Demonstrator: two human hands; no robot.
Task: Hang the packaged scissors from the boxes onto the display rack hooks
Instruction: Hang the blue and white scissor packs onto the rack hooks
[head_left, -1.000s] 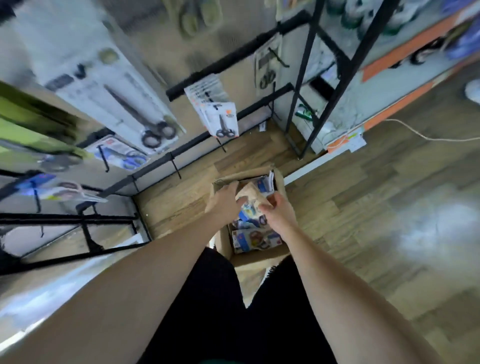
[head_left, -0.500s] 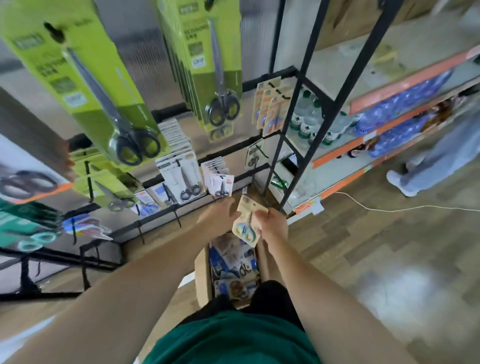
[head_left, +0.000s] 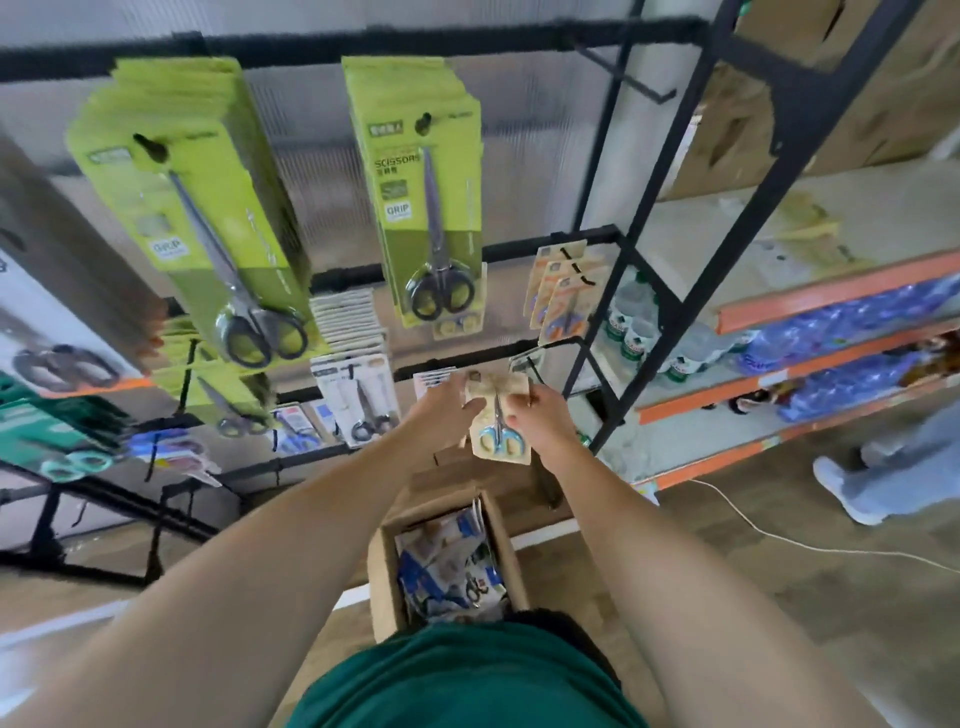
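The background is a ribbed translucent wall panel (head_left: 519, 156) fronted by a black metal display rack (head_left: 670, 171) of tubular bars and slim hooks. The floor (head_left: 779, 597) is wood-grain plank, with a thin white cable (head_left: 779, 540) lying across it. To the right stands a shelf unit (head_left: 831, 301) with orange edges, carrying bottles and blue-wrapped packs.

Two thick stacks of green carded scissors (head_left: 421, 208) hang from the upper bar; each card is a flat rectangle holding long steel blades with black oval handles at the lower end. Smaller white-carded packs (head_left: 358, 384) hang on a lower bar, and tan-carded packs (head_left: 566, 296) hang at the right end of the middle bar.

An open corrugated cardboard box (head_left: 384, 582) stands on the floor below the hands, filled with loose mixed packages.

The packaged scissors (head_left: 500, 421) are held in the air in front of the lower rack bars, above the box. The pack is a tan kraft card, rectangular, with its long axis near vertical. The blades point up and the light-blue handle loops sit at the bottom.

The left hand (head_left: 441, 410) grasps the card's left edge with its fingers curled around it. The right hand (head_left: 537, 415) pinches the card's right edge near the top.
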